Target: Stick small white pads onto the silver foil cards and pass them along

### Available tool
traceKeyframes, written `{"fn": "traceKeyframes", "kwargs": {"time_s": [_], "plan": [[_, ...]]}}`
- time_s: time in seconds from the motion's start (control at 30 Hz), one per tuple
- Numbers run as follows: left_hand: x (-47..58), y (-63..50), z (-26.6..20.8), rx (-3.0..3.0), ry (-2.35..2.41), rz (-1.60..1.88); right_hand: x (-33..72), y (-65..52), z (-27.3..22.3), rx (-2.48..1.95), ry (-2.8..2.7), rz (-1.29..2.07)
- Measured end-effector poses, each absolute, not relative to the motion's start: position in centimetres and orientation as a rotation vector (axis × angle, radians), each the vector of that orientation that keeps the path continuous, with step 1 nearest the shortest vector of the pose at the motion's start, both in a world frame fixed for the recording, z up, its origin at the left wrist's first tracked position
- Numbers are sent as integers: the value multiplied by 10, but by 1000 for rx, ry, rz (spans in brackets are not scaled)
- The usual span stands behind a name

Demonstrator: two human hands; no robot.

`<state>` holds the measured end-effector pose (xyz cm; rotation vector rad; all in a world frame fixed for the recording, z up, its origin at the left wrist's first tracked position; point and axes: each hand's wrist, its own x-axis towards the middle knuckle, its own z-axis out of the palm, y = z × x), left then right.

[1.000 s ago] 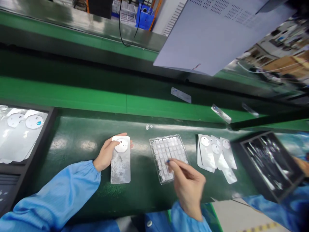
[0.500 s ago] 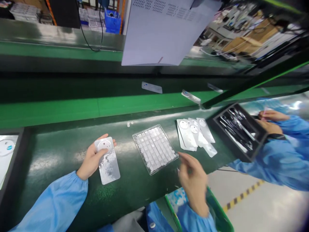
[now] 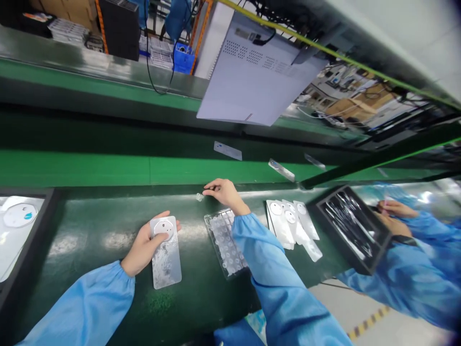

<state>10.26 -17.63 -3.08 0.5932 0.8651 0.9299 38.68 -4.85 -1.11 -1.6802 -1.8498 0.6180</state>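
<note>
A thin silver plate [image 3: 168, 259], rounded at its corners, lies across my left hand [image 3: 146, 247]; its thumb presses on top by a white ring with small dark dots. My right hand [image 3: 224, 192] is stretched over the belt, thumb and index finger almost together in a pinch. Whatever sits between those fingertips, if anything, is too small to make out. Just left of them is a little cluster of clear, small round pieces [image 3: 199, 197]. Below the right forearm, a clear tray [image 3: 226, 254] full of rows of small translucent pieces is partly covered by the sleeve.
Several similar silver plates [image 3: 283, 226] lie fanned out at the right. Beyond them stands a black box [image 3: 347, 226] with shiny strips, beside a co-worker's hands [image 3: 396, 211]. A black-edged tray [image 3: 27, 250] with plates is at the far left; more plates [image 3: 227, 150] lie on the green belt behind.
My right hand has moved from the right of the tray, forward and left across it, to the small clear pieces. My left hand still holds the plate. The view has tilted upward.
</note>
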Motion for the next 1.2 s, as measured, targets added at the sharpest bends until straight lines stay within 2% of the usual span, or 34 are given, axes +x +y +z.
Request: {"fn": "traceKeyframes", "kwargs": {"time_s": [0.4,0.63,0.8,0.93,1.03,1.2], "plan": [[104,-178,-33,628,826,1019,356,-61,31,-1554,-1749,787],[109,-186,-26,961,1013,1128,311,-163,16,-1268,-1613,1436],[108,-191,-29,1207,1141,1165,295,-183,5,-1304,-1372,1539],[106,-194,-34,1341,1251,1119,297,-177,4,-1367,-1434,1394],[107,-192,-38,1326,1233,1095,298,-180,5,-1337,-1635,1032],[109,-187,-39,1150,1056,1082,300,-188,-1,-1042,-2069,413]]}}
